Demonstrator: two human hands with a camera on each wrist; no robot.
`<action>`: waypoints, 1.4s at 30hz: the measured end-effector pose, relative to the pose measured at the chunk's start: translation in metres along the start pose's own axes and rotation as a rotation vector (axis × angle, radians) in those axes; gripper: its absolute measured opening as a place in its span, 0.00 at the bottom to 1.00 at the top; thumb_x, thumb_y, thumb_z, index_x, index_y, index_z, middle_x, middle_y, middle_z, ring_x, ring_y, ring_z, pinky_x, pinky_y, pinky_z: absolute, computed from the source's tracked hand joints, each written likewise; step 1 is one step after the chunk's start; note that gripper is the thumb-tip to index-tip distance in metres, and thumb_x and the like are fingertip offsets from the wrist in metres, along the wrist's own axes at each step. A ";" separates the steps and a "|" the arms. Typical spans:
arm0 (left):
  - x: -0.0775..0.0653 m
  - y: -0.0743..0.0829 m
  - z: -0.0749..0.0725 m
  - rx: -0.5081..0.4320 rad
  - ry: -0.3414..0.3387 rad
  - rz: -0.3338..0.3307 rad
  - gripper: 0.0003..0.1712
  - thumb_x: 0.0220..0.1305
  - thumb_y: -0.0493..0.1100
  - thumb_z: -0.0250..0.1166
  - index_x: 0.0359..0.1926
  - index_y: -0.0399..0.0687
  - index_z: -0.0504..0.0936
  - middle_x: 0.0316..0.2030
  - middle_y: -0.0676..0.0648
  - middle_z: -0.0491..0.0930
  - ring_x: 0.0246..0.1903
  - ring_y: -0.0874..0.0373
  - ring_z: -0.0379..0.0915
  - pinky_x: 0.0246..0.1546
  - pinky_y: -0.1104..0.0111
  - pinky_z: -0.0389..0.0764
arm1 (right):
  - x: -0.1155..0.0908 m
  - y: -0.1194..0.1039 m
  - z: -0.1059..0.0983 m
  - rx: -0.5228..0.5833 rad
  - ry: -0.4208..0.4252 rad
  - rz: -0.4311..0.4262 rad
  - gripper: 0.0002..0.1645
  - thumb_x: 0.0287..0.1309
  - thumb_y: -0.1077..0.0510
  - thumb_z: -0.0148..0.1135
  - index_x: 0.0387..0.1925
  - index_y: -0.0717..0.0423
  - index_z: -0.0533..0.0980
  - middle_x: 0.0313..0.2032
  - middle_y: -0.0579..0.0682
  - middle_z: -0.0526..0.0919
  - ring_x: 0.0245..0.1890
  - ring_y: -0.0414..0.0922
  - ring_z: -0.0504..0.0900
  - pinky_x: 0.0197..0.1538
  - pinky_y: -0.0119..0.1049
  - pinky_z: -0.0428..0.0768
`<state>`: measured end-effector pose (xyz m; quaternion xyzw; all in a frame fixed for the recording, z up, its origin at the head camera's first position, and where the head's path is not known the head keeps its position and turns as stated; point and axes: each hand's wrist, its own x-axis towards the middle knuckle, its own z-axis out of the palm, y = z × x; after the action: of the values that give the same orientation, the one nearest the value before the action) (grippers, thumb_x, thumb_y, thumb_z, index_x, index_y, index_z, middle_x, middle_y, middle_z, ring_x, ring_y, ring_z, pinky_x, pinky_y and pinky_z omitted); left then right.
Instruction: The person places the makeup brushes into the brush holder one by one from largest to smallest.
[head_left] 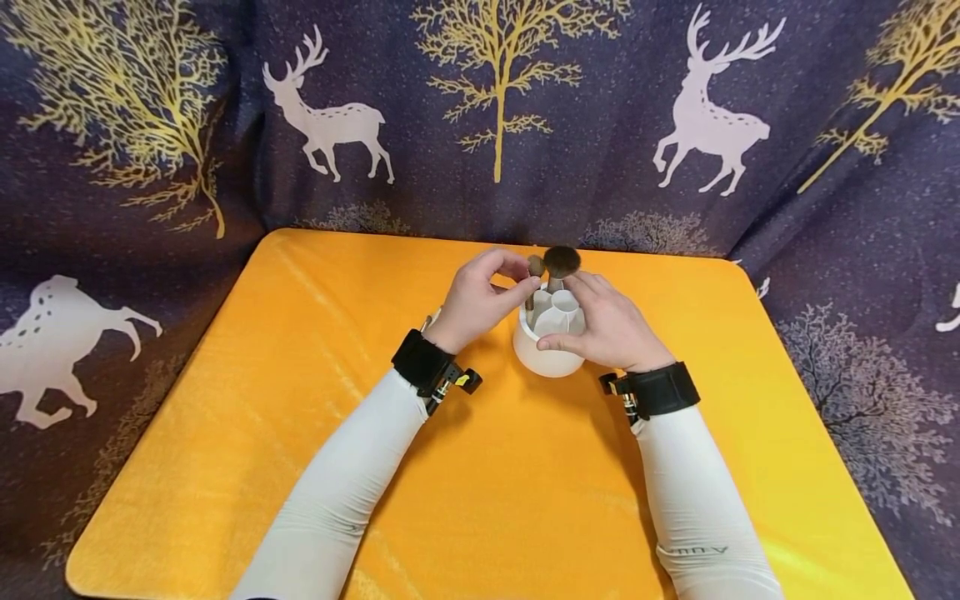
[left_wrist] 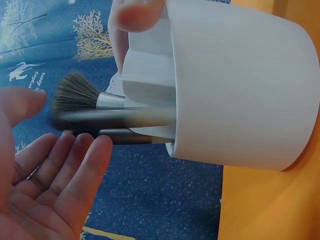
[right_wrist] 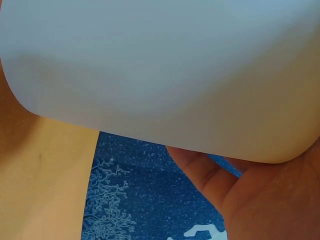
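Observation:
A white round brush holder (head_left: 549, 360) with inner compartments stands upright on the table. My right hand (head_left: 611, 325) grips its right side, thumb at the near rim and fingers toward the far side. In the right wrist view the holder's smooth wall (right_wrist: 150, 65) hides most of the fingers. A large fluffy makeup brush (head_left: 562, 261) stands in the holder, bristles up. At the holder's left side, a smaller makeup brush (head_left: 536, 265) rises between the thumb and fingers of my left hand (head_left: 480, 292). Seen from the left wrist, that brush is blurred, the fingers lie beside it and the thumb stands apart.
An orange cloth covers the table (head_left: 495, 500), which has rounded corners. Behind it and at both sides hangs a dark blue curtain (head_left: 450, 200) with white deer and yellow trees. Another dark brush handle (left_wrist: 120, 136) shows inside the holder in the left wrist view.

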<state>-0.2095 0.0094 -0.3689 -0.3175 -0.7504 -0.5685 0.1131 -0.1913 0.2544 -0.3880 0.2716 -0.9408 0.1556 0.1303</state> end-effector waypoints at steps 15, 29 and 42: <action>-0.004 -0.005 -0.022 0.128 0.098 0.002 0.17 0.69 0.57 0.61 0.49 0.52 0.80 0.40 0.60 0.79 0.42 0.66 0.73 0.37 0.69 0.80 | -0.001 0.000 0.000 0.013 0.020 -0.011 0.66 0.37 0.14 0.61 0.75 0.35 0.53 0.67 0.50 0.67 0.65 0.49 0.64 0.60 0.53 0.70; -0.011 -0.013 -0.052 0.142 0.159 -0.038 0.15 0.68 0.56 0.62 0.48 0.55 0.81 0.40 0.59 0.78 0.42 0.63 0.72 0.37 0.66 0.79 | 0.000 0.000 0.001 0.013 -0.008 0.003 0.66 0.39 0.14 0.60 0.75 0.39 0.54 0.69 0.51 0.65 0.67 0.50 0.63 0.61 0.54 0.69; -0.015 -0.017 -0.066 0.152 0.199 -0.082 0.15 0.68 0.55 0.63 0.47 0.53 0.81 0.39 0.57 0.78 0.40 0.62 0.72 0.35 0.65 0.77 | 0.000 -0.002 0.000 0.017 -0.001 -0.008 0.67 0.39 0.14 0.60 0.76 0.33 0.48 0.69 0.51 0.64 0.67 0.50 0.63 0.61 0.54 0.69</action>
<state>-0.2211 -0.0590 -0.3687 -0.2194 -0.7886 -0.5430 0.1874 -0.1907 0.2530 -0.3870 0.2766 -0.9384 0.1627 0.1280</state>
